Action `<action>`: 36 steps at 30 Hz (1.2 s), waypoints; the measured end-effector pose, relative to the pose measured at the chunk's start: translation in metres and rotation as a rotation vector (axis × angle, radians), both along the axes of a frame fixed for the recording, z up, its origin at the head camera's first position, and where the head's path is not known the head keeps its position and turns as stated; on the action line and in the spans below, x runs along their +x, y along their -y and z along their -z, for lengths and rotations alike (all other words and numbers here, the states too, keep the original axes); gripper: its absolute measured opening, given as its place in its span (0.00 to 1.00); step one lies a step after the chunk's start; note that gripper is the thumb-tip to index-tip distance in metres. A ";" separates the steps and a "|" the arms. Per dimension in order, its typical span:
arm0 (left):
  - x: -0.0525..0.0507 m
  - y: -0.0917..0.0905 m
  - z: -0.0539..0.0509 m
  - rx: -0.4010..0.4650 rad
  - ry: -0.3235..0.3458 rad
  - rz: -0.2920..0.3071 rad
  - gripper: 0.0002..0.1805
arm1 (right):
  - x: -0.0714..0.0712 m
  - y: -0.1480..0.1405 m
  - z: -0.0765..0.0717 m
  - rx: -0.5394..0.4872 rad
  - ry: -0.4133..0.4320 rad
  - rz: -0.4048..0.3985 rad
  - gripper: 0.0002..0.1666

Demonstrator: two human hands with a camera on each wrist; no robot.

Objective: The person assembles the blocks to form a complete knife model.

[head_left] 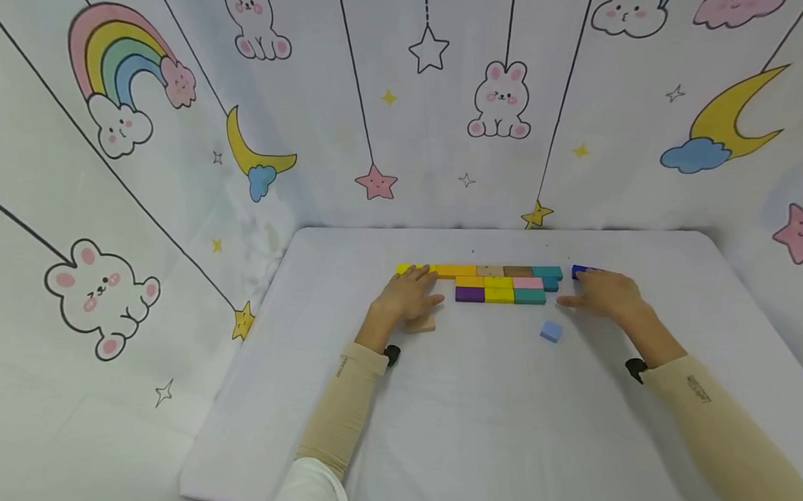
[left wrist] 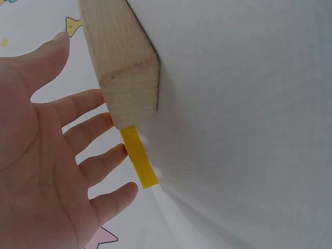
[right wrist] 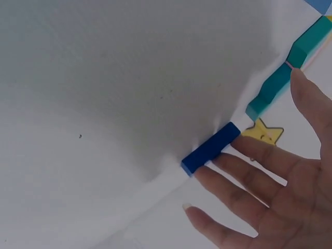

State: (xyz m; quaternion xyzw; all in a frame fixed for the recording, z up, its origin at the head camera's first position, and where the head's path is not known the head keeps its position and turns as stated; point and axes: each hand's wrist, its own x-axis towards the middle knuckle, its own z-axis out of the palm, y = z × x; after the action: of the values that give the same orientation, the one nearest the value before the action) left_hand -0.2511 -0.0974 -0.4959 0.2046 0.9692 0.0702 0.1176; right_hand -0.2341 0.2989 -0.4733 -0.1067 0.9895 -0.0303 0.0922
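Note:
Coloured wooden blocks lie in rows on a white-covered table. My left hand [head_left: 408,292] is at the left end of the back row, its spread fingers touching the yellow block [left wrist: 138,158]. Close by that hand lies a plain wood block [head_left: 421,324], large in the left wrist view. With fairly straight fingers my right hand [head_left: 604,295] touches a dark blue block [right wrist: 211,149], which sits apart from the row's right end. The nearest block there is a teal one [head_left: 547,272]. In front of the rows a light blue block [head_left: 551,331] lies alone.
A shorter front row holds a purple block [head_left: 470,294], a yellow block [head_left: 499,294] and a teal block [head_left: 529,296]. A pink block [head_left: 527,283] is behind them. The patterned cloth wall [head_left: 440,147] rises behind the table's back edge.

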 end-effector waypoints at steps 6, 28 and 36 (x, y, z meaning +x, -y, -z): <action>0.000 -0.001 0.004 -0.022 -0.010 -0.008 0.38 | 0.011 0.002 0.000 -0.033 0.016 0.018 0.48; 0.001 -0.001 0.003 -0.002 -0.015 -0.006 0.38 | 0.040 0.010 0.012 0.023 -0.078 -0.052 0.35; 0.002 -0.002 0.003 -0.005 -0.009 -0.011 0.38 | 0.051 0.014 0.015 0.023 -0.100 -0.063 0.33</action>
State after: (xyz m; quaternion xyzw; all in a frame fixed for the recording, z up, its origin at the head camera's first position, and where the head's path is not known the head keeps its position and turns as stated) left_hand -0.2492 -0.0958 -0.4987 0.1994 0.9710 0.0677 0.1134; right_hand -0.1832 0.2853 -0.4879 -0.1380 0.9894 -0.0108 0.0446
